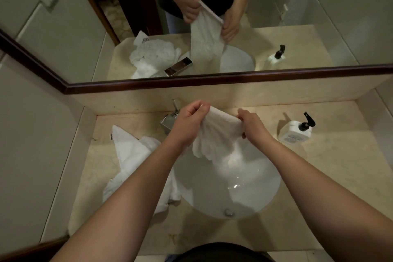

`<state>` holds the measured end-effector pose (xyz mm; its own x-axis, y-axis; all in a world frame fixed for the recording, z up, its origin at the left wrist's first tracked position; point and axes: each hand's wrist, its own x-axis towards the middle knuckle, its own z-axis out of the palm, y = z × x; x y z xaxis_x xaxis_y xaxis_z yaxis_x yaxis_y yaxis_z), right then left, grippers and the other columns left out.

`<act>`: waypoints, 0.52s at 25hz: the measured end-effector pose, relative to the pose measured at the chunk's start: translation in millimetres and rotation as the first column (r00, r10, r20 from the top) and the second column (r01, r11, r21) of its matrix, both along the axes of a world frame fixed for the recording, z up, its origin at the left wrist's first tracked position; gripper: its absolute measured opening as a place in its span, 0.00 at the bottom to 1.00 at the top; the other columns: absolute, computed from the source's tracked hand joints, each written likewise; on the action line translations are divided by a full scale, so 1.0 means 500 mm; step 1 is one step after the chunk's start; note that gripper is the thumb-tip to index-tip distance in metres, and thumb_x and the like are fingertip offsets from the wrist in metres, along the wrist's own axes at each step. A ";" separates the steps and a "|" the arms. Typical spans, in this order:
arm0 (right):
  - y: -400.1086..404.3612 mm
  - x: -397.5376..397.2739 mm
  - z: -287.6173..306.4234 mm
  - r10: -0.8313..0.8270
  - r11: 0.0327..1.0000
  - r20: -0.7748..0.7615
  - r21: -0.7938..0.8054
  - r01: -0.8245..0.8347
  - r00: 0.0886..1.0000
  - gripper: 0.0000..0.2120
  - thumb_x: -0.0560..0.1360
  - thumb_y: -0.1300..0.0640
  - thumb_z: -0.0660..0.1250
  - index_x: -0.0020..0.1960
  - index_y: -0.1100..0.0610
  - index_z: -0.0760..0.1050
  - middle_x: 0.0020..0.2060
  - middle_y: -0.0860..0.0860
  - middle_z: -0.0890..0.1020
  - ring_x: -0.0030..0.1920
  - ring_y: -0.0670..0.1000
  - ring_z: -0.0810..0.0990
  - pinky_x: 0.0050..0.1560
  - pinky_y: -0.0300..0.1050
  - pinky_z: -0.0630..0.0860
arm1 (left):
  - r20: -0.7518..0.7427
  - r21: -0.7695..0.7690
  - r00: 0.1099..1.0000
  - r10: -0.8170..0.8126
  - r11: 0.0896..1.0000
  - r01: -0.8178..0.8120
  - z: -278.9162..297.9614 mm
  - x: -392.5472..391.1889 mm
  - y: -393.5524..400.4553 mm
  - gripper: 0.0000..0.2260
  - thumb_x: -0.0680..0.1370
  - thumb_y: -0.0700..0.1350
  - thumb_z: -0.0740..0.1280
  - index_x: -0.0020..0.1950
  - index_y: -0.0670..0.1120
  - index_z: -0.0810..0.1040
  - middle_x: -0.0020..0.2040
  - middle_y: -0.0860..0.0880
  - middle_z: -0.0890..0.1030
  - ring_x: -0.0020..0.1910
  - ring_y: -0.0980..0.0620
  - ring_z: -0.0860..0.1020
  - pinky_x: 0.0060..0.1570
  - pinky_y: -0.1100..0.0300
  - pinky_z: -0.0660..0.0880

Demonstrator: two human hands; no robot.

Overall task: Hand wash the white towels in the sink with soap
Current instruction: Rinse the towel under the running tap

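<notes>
Head view: both hands' fingers pinch towel, hiding faucet partly.

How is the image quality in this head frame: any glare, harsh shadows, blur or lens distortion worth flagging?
Head view: strong wide-angle bend, the mirror frame bows. Light is dim and warm. The sink basin is nearly blown out, with small specular glints in it, so the towel gripped by the left hand and right hand blends into it. The soap bottle casts a soft shadow leftwards. Overall slightly soft, no motion smear.

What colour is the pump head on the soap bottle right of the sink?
Black, on a white plastic soap bottle; head view.
</notes>
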<state>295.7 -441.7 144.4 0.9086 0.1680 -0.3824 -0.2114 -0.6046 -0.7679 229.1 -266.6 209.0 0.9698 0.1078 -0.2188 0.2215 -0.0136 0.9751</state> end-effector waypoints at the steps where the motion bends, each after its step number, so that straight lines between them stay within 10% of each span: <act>1: 0.001 -0.002 0.011 -0.060 0.998 -0.006 0.033 0.060 0.998 0.21 0.83 0.55 0.49 0.42 0.66 0.73 0.37 0.60 0.77 0.37 0.56 0.73 0.36 0.48 0.68 | -0.022 0.027 1.000 0.010 1.000 -0.009 -0.008 -0.003 0.010 0.13 0.84 0.48 0.61 0.42 0.45 0.73 0.35 0.53 0.70 0.33 0.61 0.69 0.34 0.72 0.67; 7: 0.047 -0.006 0.078 -0.240 0.886 0.034 0.416 0.205 0.970 0.23 0.78 0.45 0.54 0.39 0.62 0.73 0.34 0.57 0.71 0.37 0.54 0.69 0.43 0.50 0.66 | -0.249 -0.125 0.968 0.043 0.989 -0.076 -0.037 -0.004 0.058 0.08 0.85 0.46 0.58 0.50 0.44 0.72 0.45 0.48 0.77 0.47 0.52 0.77 0.55 0.54 0.78; 13: 0.078 0.011 0.122 -0.285 0.790 0.054 0.579 0.203 0.957 0.18 0.74 0.45 0.56 0.31 0.54 0.68 0.34 0.58 0.71 0.37 0.54 0.69 0.42 0.49 0.65 | -0.120 -0.187 0.977 0.175 0.963 -0.195 -0.028 0.003 0.071 0.09 0.84 0.46 0.60 0.50 0.42 0.75 0.43 0.49 0.79 0.42 0.55 0.81 0.50 0.51 0.82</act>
